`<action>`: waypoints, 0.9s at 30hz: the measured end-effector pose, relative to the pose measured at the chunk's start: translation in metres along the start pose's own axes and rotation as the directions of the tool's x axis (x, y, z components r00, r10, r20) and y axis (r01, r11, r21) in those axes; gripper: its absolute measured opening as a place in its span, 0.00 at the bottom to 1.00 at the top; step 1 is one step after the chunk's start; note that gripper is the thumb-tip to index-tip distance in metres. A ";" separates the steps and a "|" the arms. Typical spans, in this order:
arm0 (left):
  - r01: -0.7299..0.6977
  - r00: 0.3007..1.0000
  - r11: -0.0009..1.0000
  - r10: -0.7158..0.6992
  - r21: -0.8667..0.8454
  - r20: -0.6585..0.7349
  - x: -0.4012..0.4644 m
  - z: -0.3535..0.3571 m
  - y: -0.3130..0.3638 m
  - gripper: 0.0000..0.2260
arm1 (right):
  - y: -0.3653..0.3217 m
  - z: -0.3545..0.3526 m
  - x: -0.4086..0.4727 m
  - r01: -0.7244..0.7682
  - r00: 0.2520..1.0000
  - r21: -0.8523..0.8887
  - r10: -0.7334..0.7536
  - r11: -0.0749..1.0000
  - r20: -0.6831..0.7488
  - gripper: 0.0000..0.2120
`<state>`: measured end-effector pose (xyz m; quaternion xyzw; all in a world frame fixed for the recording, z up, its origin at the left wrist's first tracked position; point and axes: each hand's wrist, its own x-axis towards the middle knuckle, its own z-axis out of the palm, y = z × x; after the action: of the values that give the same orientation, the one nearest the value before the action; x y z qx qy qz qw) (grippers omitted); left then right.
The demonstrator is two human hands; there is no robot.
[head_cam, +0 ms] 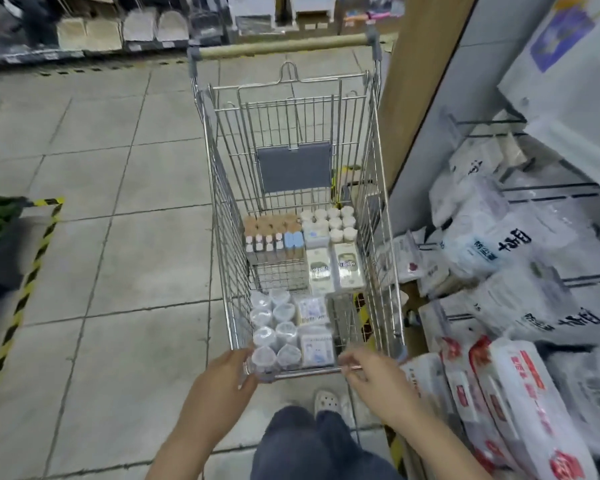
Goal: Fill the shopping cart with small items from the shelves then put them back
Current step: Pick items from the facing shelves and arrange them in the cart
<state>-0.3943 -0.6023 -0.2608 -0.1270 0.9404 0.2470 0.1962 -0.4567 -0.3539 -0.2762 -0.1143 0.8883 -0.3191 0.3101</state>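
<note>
A wire shopping cart [215,188] stands on the tiled aisle in front of me. Inside lie several clear round containers [274,327], small white packets [314,341], two cream boxes [335,268], white-lidded jars [336,221] and a row of small bottles with tan tops [269,237]. My left hand [226,374] grips the cart's near rim at its left corner, beside a clear container. My right hand [368,370] pinches the near rim wire toward the right corner.
A shelf unit [426,109] rises on the right, packed with white bagged goods [492,244] and red-and-white packs [506,403]. Yellow-black floor tape [25,289] runs at the left. More shelving [84,32] crosses the far end. My legs and a white shoe [326,401] are below.
</note>
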 end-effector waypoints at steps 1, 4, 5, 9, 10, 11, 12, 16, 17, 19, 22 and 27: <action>0.001 1.000 1.000 -0.002 0.012 0.028 0.008 0.002 -0.004 0.19 | 0.002 0.002 0.008 -0.016 1.000 -0.019 0.016 1.000 0.014 0.11; -0.009 0.995 0.999 0.004 0.049 0.104 0.036 0.007 -0.013 0.20 | 0.009 0.013 0.030 -0.089 0.994 -0.038 0.091 0.995 0.065 0.10; -0.013 0.992 0.999 0.007 0.051 0.127 0.047 0.008 -0.016 0.20 | 0.013 0.018 0.038 -0.113 0.990 -0.054 0.117 0.992 0.082 0.09; -0.050 0.976 0.996 0.032 0.077 0.215 0.091 0.020 -0.023 0.18 | 0.019 0.035 0.071 -0.173 0.976 -0.050 0.178 0.984 0.128 0.06; -0.063 0.972 0.994 0.041 0.087 0.232 0.104 0.025 -0.023 0.18 | 0.020 0.039 0.081 -0.192 0.970 -0.035 0.195 0.981 0.142 0.06; -0.071 0.967 0.993 0.046 0.090 0.250 0.116 0.030 -0.024 0.18 | 0.023 0.043 0.092 -0.210 0.966 -0.025 0.211 0.977 0.150 0.06; -0.074 0.963 0.993 0.048 0.087 0.265 0.128 0.036 -0.025 0.18 | 0.027 0.046 0.103 -0.233 0.961 -0.016 0.233 0.972 0.150 0.06; -0.068 0.951 0.997 0.052 0.041 0.304 0.174 0.061 -0.027 0.17 | 0.048 0.062 0.155 -0.321 0.945 0.039 0.317 0.946 0.085 0.10; -0.073 0.949 0.997 0.058 0.034 0.310 0.185 0.069 -0.027 0.17 | 0.053 0.066 0.170 -0.356 0.933 0.052 0.353 0.933 0.068 0.13; -0.085 0.945 0.996 0.071 0.032 0.321 0.206 0.084 -0.028 0.16 | 0.065 0.073 0.198 -0.423 0.906 0.079 0.419 0.903 0.056 0.20; -0.090 0.944 0.996 0.076 0.028 0.323 0.230 0.106 -0.030 0.13 | 0.078 0.085 0.236 -0.492 0.869 0.169 0.491 0.854 0.053 0.27; -0.026 0.945 1.000 0.023 0.007 0.327 0.242 0.134 -0.039 0.13 | 0.093 0.106 0.271 -0.609 0.784 0.347 0.606 0.713 0.133 0.34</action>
<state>-0.5554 -0.6001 -0.4886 -0.0714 0.8978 0.2616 0.3471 -0.6027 -0.4435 -0.5283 0.2429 0.7978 -0.3608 0.4176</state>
